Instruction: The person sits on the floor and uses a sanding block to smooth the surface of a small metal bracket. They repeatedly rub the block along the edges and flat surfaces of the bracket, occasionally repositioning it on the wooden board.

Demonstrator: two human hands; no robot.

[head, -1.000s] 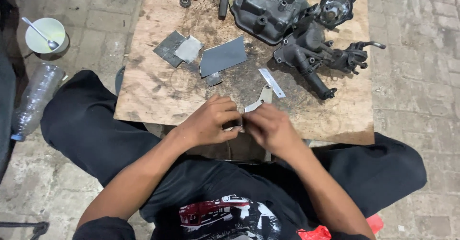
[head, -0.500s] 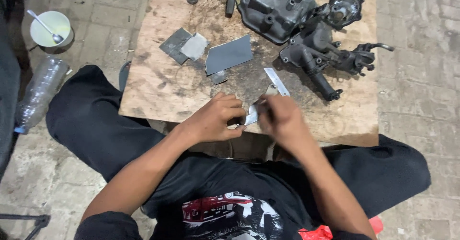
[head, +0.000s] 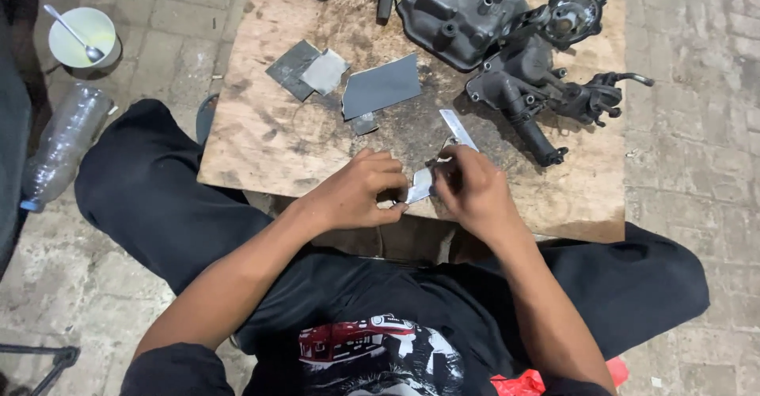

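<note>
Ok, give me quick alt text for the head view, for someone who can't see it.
A seated person's left hand and right hand pinch a small pale grey sheet scrap together at the near edge of a plywood board. Farther back lie grey sheet pieces and dark metal engine parts.

Bare wood lies open across the left and lower middle of the plywood board [head: 245, 143], so a hand could pass there from the lower left of the frame. Toward the upper middle, sandpaper sheets [head: 380, 87] lie flat in a loose cluster, and in the upper right the dark engine castings [head: 507, 40] stand tall and block that corner. At the near edge both hands, left hand [head: 356, 194] and right hand [head: 475, 190], close together, fill the centre.
</note>
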